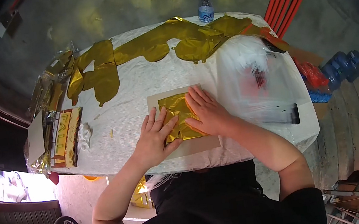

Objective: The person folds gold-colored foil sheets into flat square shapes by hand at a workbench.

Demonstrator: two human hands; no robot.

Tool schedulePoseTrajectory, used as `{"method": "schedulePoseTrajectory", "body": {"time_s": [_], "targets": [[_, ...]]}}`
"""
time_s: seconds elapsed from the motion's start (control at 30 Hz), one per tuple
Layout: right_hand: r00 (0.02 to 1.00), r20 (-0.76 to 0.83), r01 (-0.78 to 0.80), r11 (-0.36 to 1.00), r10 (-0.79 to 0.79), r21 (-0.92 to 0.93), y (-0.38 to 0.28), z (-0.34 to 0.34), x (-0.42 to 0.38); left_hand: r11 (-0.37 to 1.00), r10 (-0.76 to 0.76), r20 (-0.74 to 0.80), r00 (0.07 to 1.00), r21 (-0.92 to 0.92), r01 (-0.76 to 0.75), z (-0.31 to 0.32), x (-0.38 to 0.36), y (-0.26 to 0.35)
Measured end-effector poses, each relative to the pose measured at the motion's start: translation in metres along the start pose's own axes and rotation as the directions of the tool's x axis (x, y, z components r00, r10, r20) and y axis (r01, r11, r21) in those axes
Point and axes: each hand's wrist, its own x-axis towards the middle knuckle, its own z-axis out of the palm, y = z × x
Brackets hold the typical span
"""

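A folded gold foil sheet (182,121), which looks like a flattened foil balloon, lies on a grey-brown cardboard piece (199,147) near the table's front edge. My left hand (154,137) rests flat on the foil's left side with its fingers spread. On the right side my right hand (209,111) presses down, fingers stretched out towards the far edge. Neither hand grips anything. Parts of the foil and cardboard are hidden under my palms.
Flat gold foil balloons (147,47) run along the table's far side, near a water bottle (205,8). Clear plastic bags (250,90) cover the right end. Packaged items (65,139) and a crumpled white piece (84,137) lie left. Large blue bottles (343,66) stand beyond the table.
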Motion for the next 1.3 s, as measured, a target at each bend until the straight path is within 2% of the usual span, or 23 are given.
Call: {"method": "schedulePoseTrajectory", "body": {"time_s": [0.17,0.23,0.27,0.33,0.37,0.43,0.6,0.7,0.77,0.8,0.87,0.9,0.97,1.03,1.07,1.1,1.13,1.17,1.2,1.23,1.27,1.3], "targets": [[0.993,-0.121,0.014,0.998,-0.006,0.068,0.012,-0.006,0.006,1.0,0.005,0.017,1.0,-0.013,-0.005,0.002,0.009,0.002],[0.954,-0.296,0.071,0.914,0.056,0.4,0.019,-0.01,0.012,1.0,0.014,0.005,1.0,-0.003,-0.014,0.004,0.014,0.003],[0.954,-0.295,0.07,0.914,0.056,0.4,0.018,-0.01,0.011,1.0,0.026,-0.008,1.0,0.01,-0.026,0.006,0.017,0.004],[0.982,-0.189,-0.007,0.994,0.028,0.111,0.013,-0.012,0.012,1.0,0.028,-0.002,1.0,0.014,-0.028,0.009,0.023,0.006],[0.981,-0.19,-0.007,0.994,0.028,0.111,0.011,-0.01,0.011,0.999,0.027,0.003,1.0,0.018,-0.027,0.01,0.026,0.006],[0.995,-0.092,-0.04,0.998,0.035,-0.058,0.008,-0.001,0.007,0.999,0.028,0.006,1.0,0.04,-0.028,0.014,0.03,0.005],[0.997,-0.068,-0.048,0.994,0.042,-0.099,0.01,0.002,0.006,0.998,0.028,0.013,1.0,0.047,-0.029,0.008,0.028,0.008],[0.997,-0.063,-0.051,0.99,0.043,-0.129,0.009,0.004,0.005,0.999,-0.002,-0.001,1.0,-0.052,0.002,0.005,0.028,0.004],[0.996,-0.084,-0.039,0.988,0.026,-0.147,0.011,0.006,0.005,0.975,-0.02,-0.086,0.996,-0.22,0.001,0.004,0.031,-0.005],[0.996,-0.082,-0.039,0.988,0.027,-0.151,0.011,0.008,0.004,0.975,-0.019,-0.088,0.996,-0.223,-0.001,0.003,0.038,-0.004],[0.993,-0.115,-0.018,0.991,0.002,-0.135,0.013,0.009,0.004,0.964,0.033,-0.227,0.973,-0.25,-0.091,-0.005,0.058,0.0],[0.994,-0.112,-0.017,0.991,0.002,-0.135,0.011,0.007,0.004,0.963,0.031,-0.227,0.973,-0.252,-0.09,-0.006,0.069,0.006],[1.0,0.005,0.008,0.98,-0.007,-0.198,0.007,0.0,0.008,0.929,0.226,-0.279,0.933,-0.226,-0.292,-0.002,0.095,0.028],[1.0,0.02,-0.008,0.981,0.012,-0.193,0.015,0.008,0.014,0.867,0.374,-0.353,0.857,-0.196,-0.459,0.013,0.123,0.049],[0.999,0.036,-0.023,0.983,0.03,-0.183,0.02,0.014,0.017,0.863,0.379,-0.356,0.854,-0.196,-0.465,0.018,0.135,0.061],[0.997,0.066,-0.025,0.948,0.048,-0.317,0.022,0.021,0.016,0.852,0.413,-0.332,0.848,-0.189,-0.488,0.023,0.147,0.075],[0.996,0.066,-0.031,0.947,0.055,-0.321,0.026,0.026,0.012,0.84,0.444,-0.307,0.842,-0.185,-0.51,0.027,0.156,0.085],[0.998,-0.046,0.018,0.958,-0.032,-0.288,0.03,0.032,0.008,0.836,0.447,-0.309,0.84,-0.19,-0.515,0.033,0.165,0.094],[0.98,-0.159,0.072,0.963,-0.117,-0.26,0.032,0.031,0.006,0.805,0.525,-0.321,0.789,-0.114,-0.582,0.038,0.173,0.1],[0.982,-0.155,0.068,0.962,-0.112,-0.263,0.033,0.031,0.005,0.765,0.598,-0.326,0.732,-0.037,-0.642,0.041,0.178,0.103],[0.988,-0.124,0.055,0.966,-0.089,-0.252,0.033,0.033,0.006,0.763,0.599,-0.328,0.731,-0.042,-0.644,0.045,0.182,0.104],[0.993,-0.095,0.041,0.97,-0.066,-0.241,0.032,0.032,0.006,0.775,0.609,-0.243,0.755,-0.019,-0.631,0.047,0.185,0.106]]}}
